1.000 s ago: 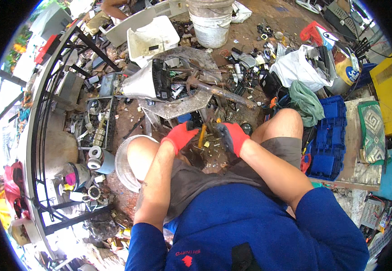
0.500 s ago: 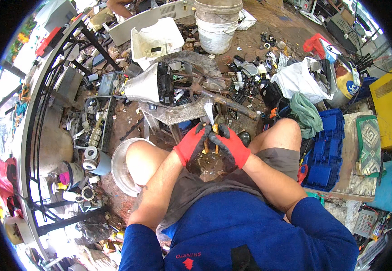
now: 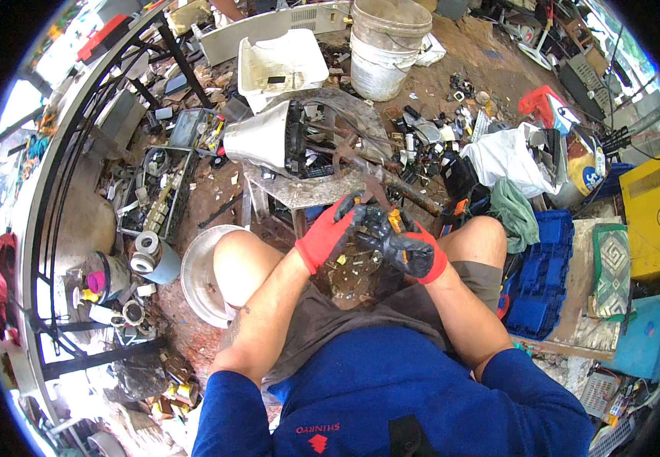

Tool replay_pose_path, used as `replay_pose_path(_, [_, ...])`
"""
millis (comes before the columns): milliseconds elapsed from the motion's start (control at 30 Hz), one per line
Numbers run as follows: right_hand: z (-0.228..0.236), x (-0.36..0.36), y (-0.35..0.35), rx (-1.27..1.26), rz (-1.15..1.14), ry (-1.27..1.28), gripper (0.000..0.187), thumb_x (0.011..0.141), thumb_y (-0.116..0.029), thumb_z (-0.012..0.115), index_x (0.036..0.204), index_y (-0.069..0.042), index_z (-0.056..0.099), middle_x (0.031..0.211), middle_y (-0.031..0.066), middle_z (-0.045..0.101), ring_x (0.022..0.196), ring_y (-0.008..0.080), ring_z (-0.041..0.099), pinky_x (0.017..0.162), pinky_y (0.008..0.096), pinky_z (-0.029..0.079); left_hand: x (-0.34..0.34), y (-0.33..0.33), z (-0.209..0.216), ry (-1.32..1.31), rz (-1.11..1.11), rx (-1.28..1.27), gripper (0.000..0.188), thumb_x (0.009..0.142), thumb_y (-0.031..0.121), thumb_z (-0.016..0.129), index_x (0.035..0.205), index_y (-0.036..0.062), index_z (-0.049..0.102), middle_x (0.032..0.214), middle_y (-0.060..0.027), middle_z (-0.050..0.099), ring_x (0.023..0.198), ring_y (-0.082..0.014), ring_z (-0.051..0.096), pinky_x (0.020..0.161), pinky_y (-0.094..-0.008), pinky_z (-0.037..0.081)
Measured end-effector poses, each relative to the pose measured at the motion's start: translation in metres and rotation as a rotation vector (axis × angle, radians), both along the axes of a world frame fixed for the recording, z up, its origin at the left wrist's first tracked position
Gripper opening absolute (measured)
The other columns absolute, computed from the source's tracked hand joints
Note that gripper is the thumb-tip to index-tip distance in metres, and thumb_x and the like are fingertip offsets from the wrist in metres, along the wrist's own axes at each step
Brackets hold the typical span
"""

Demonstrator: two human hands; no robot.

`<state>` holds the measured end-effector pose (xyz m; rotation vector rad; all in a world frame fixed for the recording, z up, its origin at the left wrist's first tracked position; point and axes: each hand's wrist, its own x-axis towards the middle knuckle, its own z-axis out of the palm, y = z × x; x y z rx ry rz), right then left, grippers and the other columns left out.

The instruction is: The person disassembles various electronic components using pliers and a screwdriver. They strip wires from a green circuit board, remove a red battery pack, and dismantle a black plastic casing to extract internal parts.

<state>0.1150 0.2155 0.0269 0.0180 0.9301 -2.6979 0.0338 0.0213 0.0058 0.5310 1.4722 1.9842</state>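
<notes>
My left hand [image 3: 335, 226], in a red glove with black fingers, is raised between my knees. Its fingers are closed at the lower end of a flat brownish piece, and whatever lies in them is too small to make out. Close beside it, my right hand [image 3: 412, 253], gloved alike, has its palm partly turned up and its fingers curled around a yellow-handled tool [image 3: 395, 221]. The tool's kind is unclear. A flat, brownish, blade-like piece [image 3: 377, 192] rises between both hands; its join to the handle is hidden.
Ahead stands a worn low stand [image 3: 299, 197] bearing a silver-and-black housing [image 3: 258, 141] and a rusty metal bar [image 3: 406, 186]. A white basin [image 3: 284, 65] and stacked buckets [image 3: 383, 65] are beyond. A clear tub [image 3: 197, 282] is by my left knee, blue plastic trays [image 3: 541, 266] at right.
My hands have parted slightly, and my right hand has turned its palm upward. The yellow handle, earlier pointing down below the fingers, now shows above my right hand. The view has shifted slightly.
</notes>
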Motion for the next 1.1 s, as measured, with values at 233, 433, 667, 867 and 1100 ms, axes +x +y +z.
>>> replay_pose_path(233, [-0.010, 0.005, 0.019, 0.260, 0.068, 0.027, 0.055, 0.070, -0.005, 0.071, 0.123, -0.005, 0.056, 0.118, 0.0063, 0.064, 0.108, 0.0160, 0.061, 0.090, 0.0278, 0.048, 0.009, -0.001, -0.001, 0.085, 0.026, 0.104, 0.044, 0.102, 0.020, 0.051, 0.142, 0.0015, 0.042, 0.130, -0.0036, 0.056, 0.119, -0.0116, 0.049, 0.104, -0.0292, 0.040])
replay_pose_path(433, [-0.008, 0.006, 0.020, 0.309, 0.010, 0.075, 0.053, 0.076, -0.003, 0.071, 0.126, -0.006, 0.054, 0.116, 0.0032, 0.062, 0.108, 0.0151, 0.059, 0.091, 0.0287, 0.046, 0.015, 0.010, 0.002, 0.127, 0.069, 0.096, 0.043, 0.104, 0.023, 0.048, 0.141, 0.0015, 0.043, 0.132, -0.0060, 0.055, 0.121, -0.0112, 0.047, 0.104, -0.0292, 0.040])
replay_pose_path(667, [0.036, -0.023, -0.003, 0.626, 0.115, 0.154, 0.054, 0.084, -0.006, 0.065, 0.135, -0.002, 0.046, 0.124, 0.0041, 0.055, 0.111, 0.0137, 0.054, 0.092, 0.0299, 0.046, -0.003, 0.010, -0.007, -0.143, 0.094, 0.237, 0.043, 0.106, 0.032, 0.041, 0.138, 0.0040, 0.045, 0.127, -0.0070, 0.058, 0.112, -0.0149, 0.056, 0.096, -0.0308, 0.047])
replay_pose_path(867, [0.066, -0.076, -0.023, 0.428, 0.225, 0.172, 0.039, 0.091, -0.016, 0.065, 0.126, -0.003, 0.054, 0.110, 0.0042, 0.063, 0.099, 0.0123, 0.060, 0.083, 0.0264, 0.049, -0.020, -0.007, 0.001, -0.205, 0.119, 0.199, 0.045, 0.105, 0.037, 0.039, 0.135, 0.0042, 0.048, 0.123, -0.0091, 0.061, 0.110, -0.0201, 0.060, 0.092, -0.0364, 0.051])
replay_pose_path(1100, [0.005, -0.116, -0.015, 0.501, 0.070, 0.092, 0.037, 0.092, -0.016, 0.065, 0.125, -0.001, 0.056, 0.113, 0.0052, 0.064, 0.105, 0.0141, 0.059, 0.090, 0.0287, 0.047, -0.060, -0.045, 0.049, 0.493, 0.762, -0.608, 0.034, 0.095, 0.017, 0.058, 0.123, -0.0029, 0.059, 0.110, -0.0178, 0.067, 0.104, -0.0266, 0.063, 0.095, -0.0340, 0.046])
